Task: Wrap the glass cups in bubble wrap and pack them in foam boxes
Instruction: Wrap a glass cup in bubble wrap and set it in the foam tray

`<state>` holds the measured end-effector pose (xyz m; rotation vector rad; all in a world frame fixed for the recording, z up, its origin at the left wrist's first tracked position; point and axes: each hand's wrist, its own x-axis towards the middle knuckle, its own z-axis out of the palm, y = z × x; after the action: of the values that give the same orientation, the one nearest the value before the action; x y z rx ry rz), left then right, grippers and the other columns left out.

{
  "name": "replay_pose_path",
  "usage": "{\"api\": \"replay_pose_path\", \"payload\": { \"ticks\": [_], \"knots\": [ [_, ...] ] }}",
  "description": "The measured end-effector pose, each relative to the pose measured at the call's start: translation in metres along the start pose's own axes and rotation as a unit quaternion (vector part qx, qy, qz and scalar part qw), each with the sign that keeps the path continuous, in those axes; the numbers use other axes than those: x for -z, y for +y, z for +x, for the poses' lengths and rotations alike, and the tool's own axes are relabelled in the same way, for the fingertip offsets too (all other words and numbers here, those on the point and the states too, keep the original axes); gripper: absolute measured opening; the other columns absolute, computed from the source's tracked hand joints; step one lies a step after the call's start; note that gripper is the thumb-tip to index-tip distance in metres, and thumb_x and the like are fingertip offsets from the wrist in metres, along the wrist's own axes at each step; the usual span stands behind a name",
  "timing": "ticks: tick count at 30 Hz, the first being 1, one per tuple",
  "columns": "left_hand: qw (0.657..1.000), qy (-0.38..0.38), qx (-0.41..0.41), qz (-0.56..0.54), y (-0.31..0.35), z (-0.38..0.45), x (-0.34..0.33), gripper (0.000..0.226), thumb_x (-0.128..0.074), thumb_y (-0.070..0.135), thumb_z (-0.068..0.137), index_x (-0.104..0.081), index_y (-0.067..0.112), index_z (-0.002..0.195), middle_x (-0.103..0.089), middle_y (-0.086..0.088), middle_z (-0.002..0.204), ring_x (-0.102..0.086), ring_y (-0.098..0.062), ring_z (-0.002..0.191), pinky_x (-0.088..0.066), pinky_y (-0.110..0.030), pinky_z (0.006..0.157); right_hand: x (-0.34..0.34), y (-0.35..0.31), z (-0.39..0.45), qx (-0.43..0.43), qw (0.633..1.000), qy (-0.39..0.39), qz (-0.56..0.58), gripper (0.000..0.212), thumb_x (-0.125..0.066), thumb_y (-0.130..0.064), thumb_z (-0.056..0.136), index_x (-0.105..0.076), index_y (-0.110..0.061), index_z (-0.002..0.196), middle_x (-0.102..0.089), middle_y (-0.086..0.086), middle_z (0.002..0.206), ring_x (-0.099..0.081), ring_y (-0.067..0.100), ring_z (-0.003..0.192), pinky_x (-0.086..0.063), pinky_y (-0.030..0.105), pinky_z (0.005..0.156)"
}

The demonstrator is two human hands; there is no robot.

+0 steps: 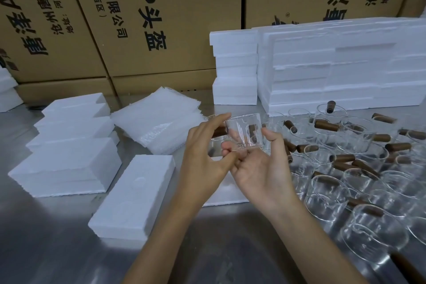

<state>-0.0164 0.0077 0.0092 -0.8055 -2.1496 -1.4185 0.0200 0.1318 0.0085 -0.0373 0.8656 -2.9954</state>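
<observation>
While glass cup sits pinched between fingers of left hand & right hand, keep grip light; bubble wrap just left of fingers, grab next.

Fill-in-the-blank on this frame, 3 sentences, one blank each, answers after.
1. Both hands hold one glass cup with a ____ handle.
2. The stack of bubble wrap sheets lies to the ____ of the held cup.
3. The other cups stand on the table by the ____ hand.

Missing words: brown; left; right
</observation>
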Motion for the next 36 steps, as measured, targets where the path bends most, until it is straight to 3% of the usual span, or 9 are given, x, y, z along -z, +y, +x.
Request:
{"api": "replay_pose_path", "payload": {
  "ticks": [3,9,11,14,19,24,28,32,36],
  "knots": [
    [0.999,0.023,-0.009,0.026,-0.003,0.001,0.001,0.066,-0.082,0.017,0.078,-0.053,0.042,0.132,-0.059,0.020,0.114,-0.047,-0.001,0.114,-0.037,-0.001,0.082,0.000,0.002,0.004,0.080,0.991,0.039,-0.104,0.045,-0.066,-0.041,0.080,-0.063,-0.009,0.112,-0.069,0.009,0.091,-0.063,0.021,0.088,-0.054,0.033,0.086],
    [0.984,0.030,-0.096,0.147,-0.006,0.001,0.001,0.053,-0.068,0.022,0.084,-0.057,0.026,0.136,-0.059,0.011,0.116,-0.049,-0.011,0.107,-0.043,-0.019,0.091,0.003,0.021,0.005,0.256,0.871,0.136,-0.397,0.061,-0.086,-0.037,0.065,-0.049,-0.038,0.114,-0.067,-0.005,0.106,-0.067,0.001,0.084,-0.049,0.012,0.072],
    [0.979,0.024,-0.119,0.166,-0.005,0.001,0.001,0.058,-0.066,0.030,0.086,-0.049,0.027,0.141,-0.053,0.010,0.120,-0.050,-0.009,0.108,-0.047,-0.028,0.092,0.004,0.020,0.005,0.240,0.891,0.142,-0.358,0.059,-0.085,-0.033,0.065,-0.051,-0.035,0.113,-0.071,-0.002,0.104,-0.068,0.004,0.085,-0.050,0.013,0.072],
    [0.996,0.013,-0.046,0.078,-0.006,0.003,0.002,0.084,-0.081,0.037,0.079,-0.032,0.036,0.147,-0.043,0.017,0.128,-0.051,-0.002,0.116,-0.043,-0.009,0.091,0.004,0.011,0.008,0.163,0.944,0.142,-0.249,0.061,-0.083,-0.028,0.061,-0.052,-0.020,0.113,-0.068,0.012,0.103,-0.069,0.019,0.096,-0.052,0.029,0.089],
    [0.997,-0.048,0.061,-0.001,-0.012,0.004,0.006,0.078,-0.088,0.034,0.071,-0.042,0.049,0.132,-0.047,0.028,0.131,-0.043,0.014,0.119,-0.037,0.001,0.085,-0.004,0.005,0.005,0.040,0.992,0.027,-0.117,0.013,-0.066,-0.019,0.075,-0.068,-0.009,0.082,-0.067,0.023,0.107,-0.067,0.025,0.085,-0.055,0.027,0.079],
    [0.997,-0.042,0.056,-0.012,-0.009,0.002,0.005,0.058,-0.084,0.026,0.075,-0.053,0.051,0.118,-0.058,0.027,0.120,-0.054,0.008,0.108,-0.041,-0.002,0.080,0.001,0.008,0.001,-0.013,0.998,-0.019,-0.058,0.048,-0.055,-0.034,0.085,-0.055,-0.001,0.119,-0.067,0.025,0.114,-0.056,0.034,0.111,-0.040,0.038,0.106],
    [1.000,-0.010,0.014,0.014,-0.011,0.003,0.006,0.055,-0.082,0.014,0.078,-0.057,0.034,0.123,-0.057,0.020,0.121,-0.053,0.008,0.110,-0.039,0.000,0.083,0.003,0.011,0.008,0.086,0.981,0.051,-0.167,0.026,-0.068,-0.030,0.078,-0.063,-0.015,0.099,-0.067,0.012,0.106,-0.064,0.026,0.101,-0.053,0.035,0.088],
    [0.993,-0.006,-0.054,0.101,-0.014,0.003,0.007,0.056,-0.079,0.012,0.080,-0.055,0.029,0.128,-0.049,0.012,0.130,-0.052,-0.006,0.120,-0.039,-0.003,0.089,0.008,0.017,0.007,0.182,0.924,0.089,-0.323,0.043,-0.075,-0.034,0.079,-0.058,-0.022,0.117,-0.072,-0.015,0.106,-0.069,0.010,0.103,-0.054,0.033,0.087],
    [0.998,-0.014,-0.030,0.052,-0.013,0.003,0.005,0.066,-0.078,0.020,0.081,-0.045,0.038,0.135,-0.047,0.020,0.131,-0.050,-0.004,0.123,-0.038,-0.003,0.091,0.004,0.008,0.006,0.128,0.966,0.050,-0.218,0.041,-0.072,-0.028,0.084,-0.057,-0.012,0.119,-0.072,0.011,0.114,-0.068,0.023,0.103,-0.055,0.025,0.079]
  ]
}}
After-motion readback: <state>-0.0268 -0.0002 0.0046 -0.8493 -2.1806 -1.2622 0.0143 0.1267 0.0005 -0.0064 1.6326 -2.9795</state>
